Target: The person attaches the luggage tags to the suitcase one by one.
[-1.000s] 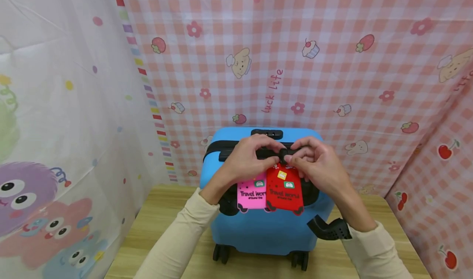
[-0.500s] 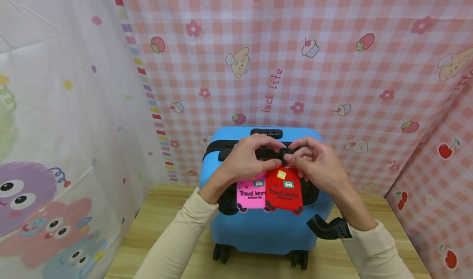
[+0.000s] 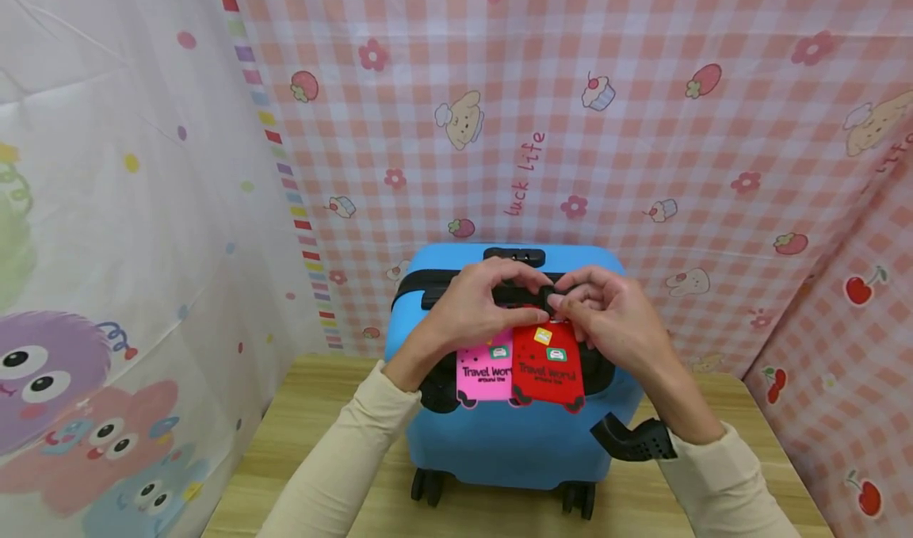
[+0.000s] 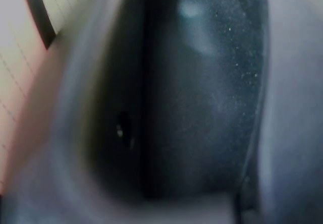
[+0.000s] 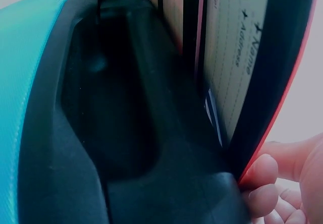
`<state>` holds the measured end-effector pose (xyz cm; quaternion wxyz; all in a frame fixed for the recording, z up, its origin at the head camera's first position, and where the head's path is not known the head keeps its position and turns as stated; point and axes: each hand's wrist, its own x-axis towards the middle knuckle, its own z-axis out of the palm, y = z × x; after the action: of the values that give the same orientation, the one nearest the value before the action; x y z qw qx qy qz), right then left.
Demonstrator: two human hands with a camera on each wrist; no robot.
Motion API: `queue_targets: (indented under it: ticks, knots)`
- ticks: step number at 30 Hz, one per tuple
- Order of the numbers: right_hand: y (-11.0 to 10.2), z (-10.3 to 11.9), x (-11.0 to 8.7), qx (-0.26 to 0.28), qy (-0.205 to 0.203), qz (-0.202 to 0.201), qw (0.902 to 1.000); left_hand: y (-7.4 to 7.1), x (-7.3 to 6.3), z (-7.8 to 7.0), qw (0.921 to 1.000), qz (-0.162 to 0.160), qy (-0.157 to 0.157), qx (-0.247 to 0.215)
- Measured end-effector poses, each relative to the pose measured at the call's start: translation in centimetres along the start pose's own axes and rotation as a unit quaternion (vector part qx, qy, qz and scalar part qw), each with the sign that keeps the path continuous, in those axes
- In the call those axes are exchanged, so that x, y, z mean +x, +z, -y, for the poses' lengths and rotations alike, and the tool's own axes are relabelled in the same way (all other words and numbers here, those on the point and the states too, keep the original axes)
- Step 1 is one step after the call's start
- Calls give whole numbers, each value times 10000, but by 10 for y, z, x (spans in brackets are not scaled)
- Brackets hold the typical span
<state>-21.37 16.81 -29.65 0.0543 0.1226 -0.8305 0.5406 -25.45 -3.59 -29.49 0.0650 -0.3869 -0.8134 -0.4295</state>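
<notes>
A blue hard-shell suitcase (image 3: 509, 443) stands upright on its wheels, with a red luggage tag (image 3: 548, 375) and a pink luggage tag (image 3: 483, 372) hanging at its upper front. My left hand (image 3: 479, 304) pinches at the red tag's short black strap (image 3: 548, 296), thumb across the tag's top. From the other side my right hand (image 3: 616, 316) pinches the same strap between thumb and fingers. The strap's fastening is mostly hidden by fingertips. In the right wrist view, the red tag's back shows a name-and-address card (image 5: 234, 62). The left wrist view shows mainly a blurred black hollow (image 4: 202, 93).
Across the suitcase's upper part runs a black band (image 3: 421, 283), below a black combination lock (image 3: 515, 257). A wooden tabletop (image 3: 285, 443) carries the suitcase. Pink checked cloth (image 3: 513, 86) hangs close behind, and a white printed sheet (image 3: 143, 205) hangs at left.
My left thumb has slid slightly right and down along the top of the red tag. The right hand keeps its grip, and suitcase and tags stay almost in place.
</notes>
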Motion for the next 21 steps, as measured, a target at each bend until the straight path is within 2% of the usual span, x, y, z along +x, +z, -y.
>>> queue_targets:
  ticks: [9,21]
  knots:
    - [1,0,1,-35,-42,-3,10000,1,0,0,9999,-80,-67,-107]
    - [2,-1,-1,-82,-332,-50,9994,1,0,0,9997,-138,-59,-200]
